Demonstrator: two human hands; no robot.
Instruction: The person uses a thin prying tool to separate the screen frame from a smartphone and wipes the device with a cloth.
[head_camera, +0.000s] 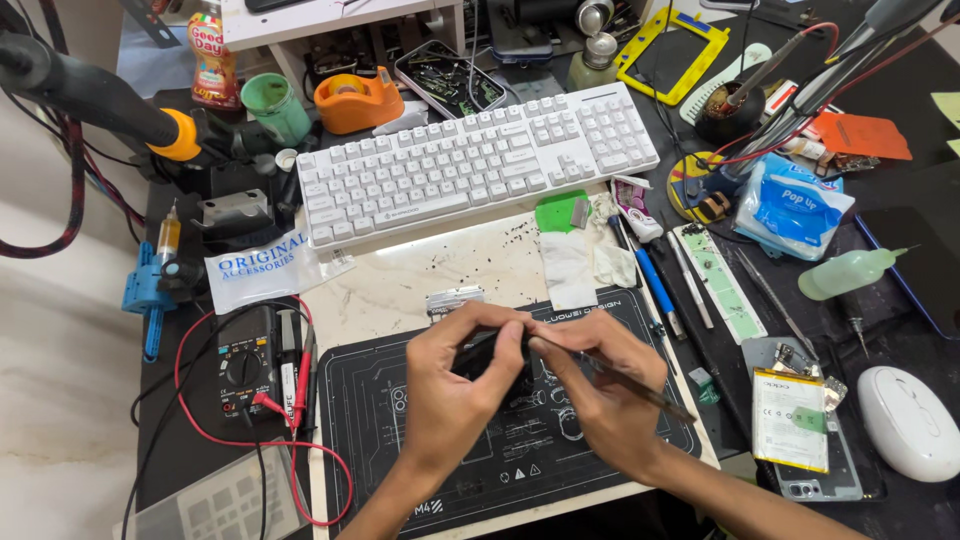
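Black work mat (400, 450) lay on a messy desk. Over it, the left hand (455, 395) pinched a small dark part (487, 352), and the right hand (600, 390) gripped a thin tool (640, 390) touching it. 1 tray (448, 78) held tiny bits behind the white keyboard (470, 165). An opened phone (800, 420) lay nearby.

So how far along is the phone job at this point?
Done: the phone lies opened, battery showing. In hand: left hand holds a small dark part while right hand works it with a thin tool. Left: that part seemingly needs refitting; phone's back remains off.
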